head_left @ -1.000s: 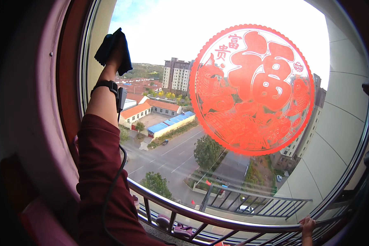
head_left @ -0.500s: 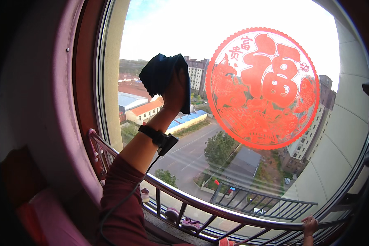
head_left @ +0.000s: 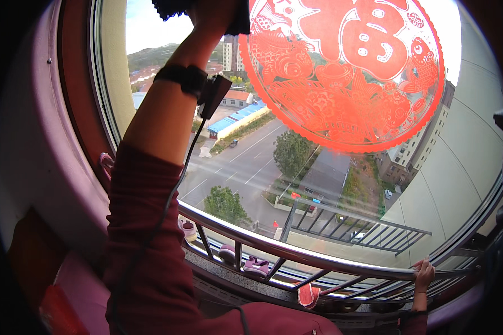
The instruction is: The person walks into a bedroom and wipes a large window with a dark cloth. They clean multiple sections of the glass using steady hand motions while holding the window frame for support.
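My left hand [head_left: 217, 13] is raised to the top of the window glass [head_left: 251, 156] and holds a dark cloth [head_left: 172, 6] against it, just left of a large round red paper-cut decoration [head_left: 346, 72] stuck on the pane. Hand and cloth are partly cut off by the top edge. A black wristband with a small device [head_left: 191, 81] sits on that wrist, and a cable runs down the dark red sleeve. At the lower right my right hand [head_left: 423, 274] grips the metal railing [head_left: 296, 254] inside the window.
Several shoes [head_left: 256, 264] lie on the ledge behind the railing bars. The curved dark red window frame [head_left: 75, 111] rises at the left. Beyond the glass are streets, trees and buildings far below.
My left hand with the cloth has swept right and upward across the glass, from the left frame to beside the red decoration. The right hand stays on the railing.
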